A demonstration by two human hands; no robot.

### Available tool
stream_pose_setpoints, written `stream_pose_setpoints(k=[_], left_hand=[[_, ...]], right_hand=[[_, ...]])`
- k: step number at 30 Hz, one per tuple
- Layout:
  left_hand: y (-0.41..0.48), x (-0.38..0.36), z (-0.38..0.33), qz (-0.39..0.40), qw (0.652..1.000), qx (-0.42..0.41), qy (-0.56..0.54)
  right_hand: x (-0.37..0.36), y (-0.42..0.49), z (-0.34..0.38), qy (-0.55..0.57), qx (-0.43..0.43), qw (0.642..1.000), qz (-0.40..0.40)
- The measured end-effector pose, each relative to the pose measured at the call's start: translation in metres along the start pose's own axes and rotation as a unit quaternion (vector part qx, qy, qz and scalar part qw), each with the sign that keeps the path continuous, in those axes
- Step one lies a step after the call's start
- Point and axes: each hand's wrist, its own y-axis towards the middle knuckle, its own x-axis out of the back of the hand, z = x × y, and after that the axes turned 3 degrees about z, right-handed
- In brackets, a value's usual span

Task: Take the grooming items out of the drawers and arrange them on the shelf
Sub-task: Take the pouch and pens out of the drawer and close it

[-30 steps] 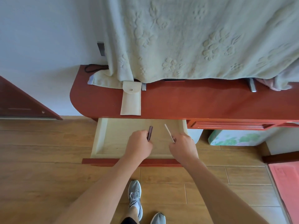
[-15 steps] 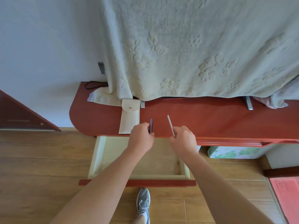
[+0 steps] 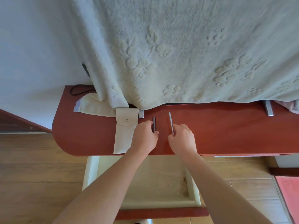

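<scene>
My left hand (image 3: pixel 144 137) grips a short dark grooming tool (image 3: pixel 154 123) over the red shelf (image 3: pixel 226 130). My right hand (image 3: pixel 182 139) pinches a thin silver file (image 3: pixel 170 121) that points away from me. Both tools are low over the shelf top; I cannot tell whether they touch it. A cream pouch (image 3: pixel 125 131) with a snap flap lies on the shelf just left of my left hand. Below the shelf the pale wooden drawer (image 3: pixel 90 172) stands pulled open, and its visible floor is bare.
A big pale embossed towel (image 3: pixel 178 54) hangs over the shelf's back, covering something on metal feet (image 3: pixel 268 109). A black cord (image 3: pixel 79 89) lies at the back left corner. Wood floor surrounds the drawer; a pink mat (image 3: pixel 289 194) is at the right.
Both hands rose out of the open drawer with the two tools and moved forward over the red shelf. My view tilted up toward the towel.
</scene>
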Motion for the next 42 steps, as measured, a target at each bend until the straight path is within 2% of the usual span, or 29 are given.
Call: stream_pose_setpoints(k=[13, 33, 42], left_hand=[[0.003, -0.010, 0.004, 0.011, 1.000, 0.010, 0.010], [0.004, -0.008, 0.009, 0.024, 1.000, -0.003, -0.009], [-0.021, 0.011, 0.013, 0.003, 0.999, -0.030, 0.021]], right_hand=[[-0.013, 0.004, -0.008, -0.015, -0.028, 0.999, 0.029], [-0.020, 0.007, 0.000, -0.014, -0.018, 0.999, 0.024], [-0.005, -0.016, -0.004, -0.040, 0.031, 0.999, 0.012]])
